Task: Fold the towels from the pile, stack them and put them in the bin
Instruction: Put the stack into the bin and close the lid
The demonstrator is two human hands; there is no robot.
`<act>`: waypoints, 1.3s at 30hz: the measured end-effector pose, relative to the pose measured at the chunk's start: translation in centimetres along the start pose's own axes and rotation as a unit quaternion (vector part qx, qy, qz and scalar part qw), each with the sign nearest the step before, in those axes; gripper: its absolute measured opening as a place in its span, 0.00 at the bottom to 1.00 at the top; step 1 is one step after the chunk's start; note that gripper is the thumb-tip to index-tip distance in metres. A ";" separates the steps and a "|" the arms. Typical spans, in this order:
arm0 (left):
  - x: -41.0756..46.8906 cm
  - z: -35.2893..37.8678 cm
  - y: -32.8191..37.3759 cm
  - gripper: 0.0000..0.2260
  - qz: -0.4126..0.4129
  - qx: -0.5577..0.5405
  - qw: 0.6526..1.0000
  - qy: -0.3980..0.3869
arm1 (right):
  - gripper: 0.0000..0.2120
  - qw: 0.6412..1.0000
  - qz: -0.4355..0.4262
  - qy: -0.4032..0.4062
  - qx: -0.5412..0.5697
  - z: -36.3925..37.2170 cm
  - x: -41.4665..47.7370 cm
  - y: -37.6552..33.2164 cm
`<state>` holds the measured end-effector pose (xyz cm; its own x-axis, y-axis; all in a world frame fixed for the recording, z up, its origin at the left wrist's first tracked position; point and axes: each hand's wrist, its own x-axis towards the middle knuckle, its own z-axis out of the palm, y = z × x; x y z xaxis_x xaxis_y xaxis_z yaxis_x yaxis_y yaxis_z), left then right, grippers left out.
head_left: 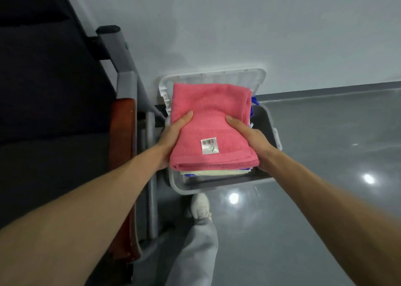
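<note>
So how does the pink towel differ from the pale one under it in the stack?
The pink towel lies on top, fully in view, with a barcode label; the pale towel sits lower, only its front edge showing. Both are folded in one stack held by the left hand and right hand over the bin.

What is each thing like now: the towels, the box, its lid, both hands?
Pink towel: folded, top of the stack.
Pale towel: folded, underneath.
Bin: open, under the stack.
Lid: off, standing behind the bin.
Left hand: grips the stack's left side.
Right hand: grips its right side.
</note>
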<state>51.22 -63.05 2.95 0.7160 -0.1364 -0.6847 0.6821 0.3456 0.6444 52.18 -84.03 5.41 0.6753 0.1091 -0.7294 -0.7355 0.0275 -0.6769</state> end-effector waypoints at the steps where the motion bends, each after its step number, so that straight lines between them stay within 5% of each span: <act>1: 1.7 0.0 -0.1 0.31 0.007 0.002 1.000 0.012 | 0.34 1.000 0.010 -0.005 -0.001 -0.5 1.7 -0.3; 8: 11.2 1.5 -1.2 0.30 -0.065 -0.009 0.998 0.025 | 0.39 0.998 0.061 0.001 -0.026 -4.6 10.4 -1.0; 18: 25.0 8.2 -8.3 0.25 -0.124 -0.021 0.992 0.013 | 0.30 0.996 0.086 0.025 -0.023 -16.3 21.9 1.7; 28: 38.6 8.0 -18.5 0.27 -0.093 0.009 0.987 0.130 | 0.37 0.991 0.114 -0.017 -0.064 -22.3 37.7 9.4; 34: 43.1 7.8 -22.3 0.13 -0.081 0.010 0.983 0.164 | 0.43 0.989 0.103 0.040 -0.095 -22.6 43.9 14.0; 39: 45.1 5.6 -24.7 0.24 -0.113 0.045 0.976 0.182 | 0.45 0.982 0.123 0.063 -0.127 -22.0 46.3 17.1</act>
<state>67.54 -82.97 -41.95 0.4568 0.1458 -0.8776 0.8384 0.2593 0.4795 72.02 -100.35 -42.12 0.4910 -0.0427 -0.8701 -0.8514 -0.2348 -0.4690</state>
